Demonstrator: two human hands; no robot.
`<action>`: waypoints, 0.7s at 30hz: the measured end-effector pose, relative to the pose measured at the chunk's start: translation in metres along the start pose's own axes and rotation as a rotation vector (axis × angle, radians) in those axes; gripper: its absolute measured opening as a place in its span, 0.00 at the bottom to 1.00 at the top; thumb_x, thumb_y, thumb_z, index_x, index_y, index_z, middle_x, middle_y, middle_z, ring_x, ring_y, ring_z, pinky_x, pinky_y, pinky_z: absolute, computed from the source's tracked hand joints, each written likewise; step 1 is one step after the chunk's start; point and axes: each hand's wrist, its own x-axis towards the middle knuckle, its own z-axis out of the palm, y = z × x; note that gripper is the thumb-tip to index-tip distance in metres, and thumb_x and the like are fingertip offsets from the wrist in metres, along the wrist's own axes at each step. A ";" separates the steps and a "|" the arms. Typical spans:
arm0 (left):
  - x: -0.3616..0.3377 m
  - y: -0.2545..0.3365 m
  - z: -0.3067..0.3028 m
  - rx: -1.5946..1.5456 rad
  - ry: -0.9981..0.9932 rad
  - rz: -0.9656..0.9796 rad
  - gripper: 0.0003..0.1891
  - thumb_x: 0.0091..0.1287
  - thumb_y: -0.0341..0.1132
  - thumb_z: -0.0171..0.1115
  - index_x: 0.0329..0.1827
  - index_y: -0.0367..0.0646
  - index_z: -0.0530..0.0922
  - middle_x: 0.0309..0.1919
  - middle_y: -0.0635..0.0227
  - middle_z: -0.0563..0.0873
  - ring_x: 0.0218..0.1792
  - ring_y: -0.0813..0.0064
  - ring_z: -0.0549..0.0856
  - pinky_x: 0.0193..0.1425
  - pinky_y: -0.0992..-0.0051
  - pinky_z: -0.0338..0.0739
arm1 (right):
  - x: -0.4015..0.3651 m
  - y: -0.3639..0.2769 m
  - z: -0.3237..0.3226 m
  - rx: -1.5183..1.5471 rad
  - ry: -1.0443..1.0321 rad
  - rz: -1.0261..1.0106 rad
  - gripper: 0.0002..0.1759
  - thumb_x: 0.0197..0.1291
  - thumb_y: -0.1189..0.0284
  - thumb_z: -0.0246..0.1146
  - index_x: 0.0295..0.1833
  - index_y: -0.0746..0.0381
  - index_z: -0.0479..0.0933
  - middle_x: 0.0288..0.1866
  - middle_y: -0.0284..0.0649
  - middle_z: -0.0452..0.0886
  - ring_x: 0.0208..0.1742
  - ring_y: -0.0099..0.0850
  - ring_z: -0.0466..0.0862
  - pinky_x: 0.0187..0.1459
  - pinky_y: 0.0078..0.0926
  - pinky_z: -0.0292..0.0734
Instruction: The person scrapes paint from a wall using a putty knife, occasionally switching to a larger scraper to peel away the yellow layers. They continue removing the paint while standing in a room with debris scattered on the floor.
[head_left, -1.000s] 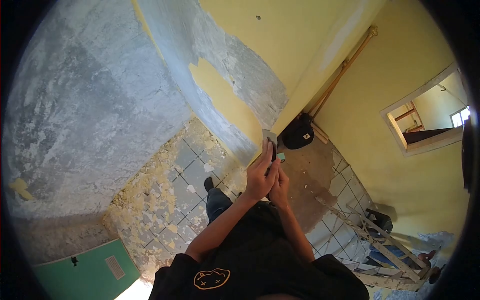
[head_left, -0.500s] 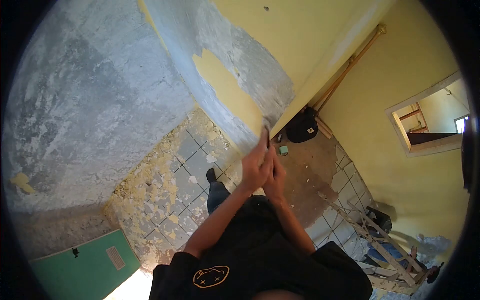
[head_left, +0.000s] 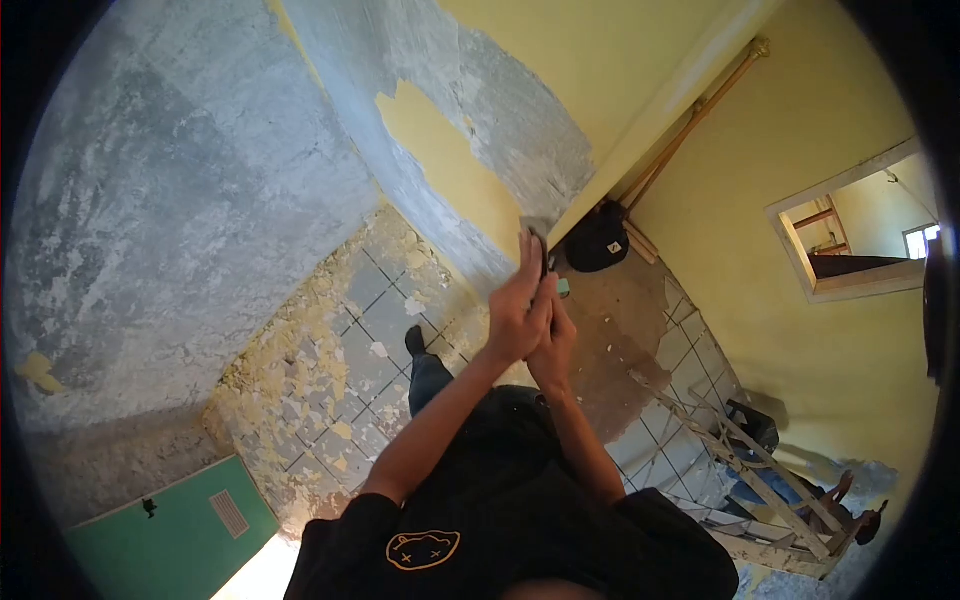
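Note:
Both my hands are together at the lower corner of a partly stripped wall [head_left: 470, 195]. My right hand [head_left: 553, 340] is closed around the handle of a scraper [head_left: 540, 226], which is mostly hidden by my fingers. My left hand [head_left: 514, 308] presses along the tool from the left, its fingers stretched toward the blade. The blade lies against the wall near its outer edge, where bare grey plaster meets a remaining strip of yellow paint [head_left: 455, 180].
Paint flakes [head_left: 300, 385] litter the tiled floor to the left. A green door [head_left: 175, 525] stands at lower left. A black bag [head_left: 597, 243] and wooden poles [head_left: 690, 125] lean beyond the wall's edge. At lower right, another person [head_left: 835, 505] is by a wooden ladder [head_left: 765, 475].
My hands and the scraper have shifted slightly up along the wall's edge. The view has tilted a little. At lower right, the other person's arm now shows raised toward the wall.

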 end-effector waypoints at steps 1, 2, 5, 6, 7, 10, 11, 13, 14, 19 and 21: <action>0.005 0.004 -0.004 -0.063 -0.013 -0.094 0.25 0.70 0.30 0.56 0.68 0.27 0.66 0.68 0.39 0.68 0.66 0.52 0.74 0.65 0.67 0.71 | -0.001 -0.006 0.003 0.031 -0.017 0.042 0.21 0.74 0.68 0.52 0.67 0.67 0.70 0.50 0.42 0.82 0.46 0.24 0.80 0.45 0.22 0.76; 0.000 0.001 -0.004 -0.063 -0.013 -0.094 0.25 0.70 0.30 0.56 0.68 0.27 0.66 0.68 0.39 0.68 0.66 0.52 0.74 0.65 0.67 0.71 | 0.001 -0.010 0.007 0.067 -0.033 0.076 0.21 0.74 0.68 0.51 0.66 0.68 0.71 0.46 0.38 0.82 0.42 0.22 0.80 0.42 0.20 0.76; -0.012 -0.003 -0.003 -0.014 -0.026 -0.020 0.25 0.70 0.29 0.56 0.68 0.27 0.66 0.67 0.38 0.68 0.67 0.51 0.72 0.65 0.67 0.71 | -0.015 -0.006 0.005 0.026 0.057 -0.020 0.22 0.73 0.69 0.51 0.68 0.67 0.69 0.54 0.44 0.83 0.49 0.24 0.81 0.48 0.25 0.76; -0.010 -0.002 -0.002 0.008 -0.027 0.027 0.25 0.70 0.29 0.55 0.68 0.27 0.66 0.68 0.38 0.67 0.68 0.50 0.71 0.66 0.67 0.70 | -0.011 -0.007 0.004 0.028 0.047 -0.033 0.22 0.73 0.69 0.51 0.68 0.67 0.69 0.54 0.44 0.83 0.49 0.24 0.81 0.48 0.25 0.76; -0.007 -0.004 -0.001 0.028 -0.030 0.070 0.24 0.71 0.29 0.55 0.68 0.27 0.66 0.69 0.38 0.66 0.69 0.50 0.70 0.67 0.67 0.69 | -0.008 -0.010 0.002 0.044 0.005 0.097 0.22 0.73 0.69 0.52 0.68 0.68 0.69 0.53 0.45 0.83 0.48 0.24 0.81 0.47 0.25 0.77; 0.004 -0.005 -0.008 0.054 -0.034 0.132 0.24 0.71 0.29 0.54 0.69 0.28 0.66 0.70 0.39 0.63 0.71 0.50 0.67 0.68 0.67 0.68 | -0.005 -0.001 0.007 0.056 0.010 0.159 0.22 0.73 0.69 0.52 0.67 0.68 0.70 0.48 0.45 0.84 0.44 0.25 0.82 0.43 0.25 0.77; 0.002 -0.006 -0.008 0.051 -0.034 0.123 0.24 0.71 0.29 0.54 0.69 0.28 0.66 0.70 0.39 0.63 0.71 0.50 0.67 0.68 0.67 0.68 | -0.008 0.004 0.011 0.062 0.052 0.087 0.22 0.73 0.68 0.53 0.67 0.68 0.70 0.45 0.44 0.85 0.42 0.25 0.82 0.41 0.25 0.77; -0.003 -0.004 -0.007 -0.032 -0.032 0.088 0.25 0.71 0.29 0.54 0.69 0.28 0.65 0.72 0.39 0.60 0.72 0.50 0.64 0.69 0.66 0.67 | -0.016 0.008 0.007 0.018 0.059 0.056 0.22 0.73 0.68 0.53 0.66 0.68 0.71 0.43 0.43 0.85 0.41 0.25 0.82 0.40 0.24 0.77; -0.004 -0.004 -0.006 -0.034 -0.035 0.092 0.25 0.71 0.29 0.54 0.69 0.28 0.65 0.72 0.39 0.60 0.72 0.50 0.64 0.69 0.66 0.67 | -0.014 0.006 0.008 -0.017 0.068 0.005 0.21 0.72 0.68 0.54 0.65 0.68 0.72 0.41 0.42 0.84 0.40 0.25 0.81 0.39 0.24 0.77; 0.008 -0.008 -0.009 0.053 -0.084 0.127 0.26 0.71 0.28 0.55 0.71 0.29 0.63 0.74 0.42 0.58 0.74 0.49 0.60 0.70 0.64 0.66 | -0.008 -0.017 0.012 -0.038 0.062 0.065 0.19 0.74 0.67 0.52 0.61 0.69 0.74 0.44 0.36 0.82 0.43 0.21 0.79 0.44 0.20 0.75; 0.008 -0.007 -0.014 0.002 -0.097 0.105 0.26 0.71 0.28 0.55 0.71 0.29 0.63 0.74 0.42 0.58 0.74 0.48 0.59 0.70 0.64 0.65 | -0.006 -0.015 0.015 0.024 0.040 0.155 0.19 0.74 0.67 0.52 0.60 0.69 0.74 0.45 0.36 0.82 0.45 0.21 0.79 0.46 0.21 0.75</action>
